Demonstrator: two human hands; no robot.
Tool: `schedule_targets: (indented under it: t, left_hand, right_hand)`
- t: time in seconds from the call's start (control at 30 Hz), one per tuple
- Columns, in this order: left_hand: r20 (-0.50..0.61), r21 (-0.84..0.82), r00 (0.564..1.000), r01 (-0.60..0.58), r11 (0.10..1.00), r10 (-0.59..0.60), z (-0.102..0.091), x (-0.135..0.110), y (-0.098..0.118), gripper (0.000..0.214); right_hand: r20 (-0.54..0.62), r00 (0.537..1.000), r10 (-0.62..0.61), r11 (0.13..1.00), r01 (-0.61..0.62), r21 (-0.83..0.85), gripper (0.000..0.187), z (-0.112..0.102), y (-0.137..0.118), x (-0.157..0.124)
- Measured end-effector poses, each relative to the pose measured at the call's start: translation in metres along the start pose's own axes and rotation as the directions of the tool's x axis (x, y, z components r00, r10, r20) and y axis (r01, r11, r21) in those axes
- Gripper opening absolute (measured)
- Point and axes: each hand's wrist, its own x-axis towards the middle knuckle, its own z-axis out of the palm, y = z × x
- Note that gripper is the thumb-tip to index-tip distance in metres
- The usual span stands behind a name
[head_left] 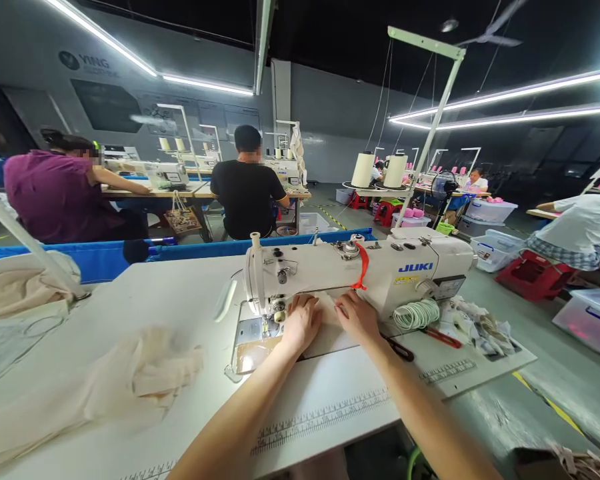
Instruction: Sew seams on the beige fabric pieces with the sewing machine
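Cloth (pixel 329 313) spans between our left hand (pixel 303 321) and right hand (pixel 357 316), both gripping its edges; sewing machine (pixel 320 264) just beyond, loose fabric (pixel 143 370) on table (pixel 180 287) at left.

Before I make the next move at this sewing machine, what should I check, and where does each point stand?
1. Both hands on the cloth: ok.
2. Cloth under the needle area: not ok; it lies to the right, between the hands.
3. Left hand clear of the needle area: ok.
4. Needle threaded: cannot tell, too small.
5. Red ribbon clear of the right hand: cannot tell; its end hangs close.
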Motion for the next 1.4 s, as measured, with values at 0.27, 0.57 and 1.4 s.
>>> schedule_targets:
  t: [0.27, 0.57, 1.4]
  left_hand:
    - [-0.078, -0.088, 0.996, 0.031, 0.996, -0.038, 0.004, 0.003, -0.004, 0.008]
    - [-0.109, -0.205, 0.994, 0.005, 0.979, -0.028, 0.003, 0.007, 0.005, 0.008]
    - [0.256, -0.389, 0.938, 0.322, 0.863, -0.235, -0.087, -0.097, -0.067, 0.035]
  right_hand:
    - [0.021, 0.999, -0.027, 0.999, 0.027, -0.016, 0.019, 0.001, 0.002, 0.000]
    - [0.083, 0.996, 0.036, 0.999, -0.034, -0.026, 0.020, -0.002, -0.004, -0.001]
    - [0.077, 0.997, -0.013, 1.000, 0.011, 0.024, 0.019, -0.005, 0.001, -0.007]
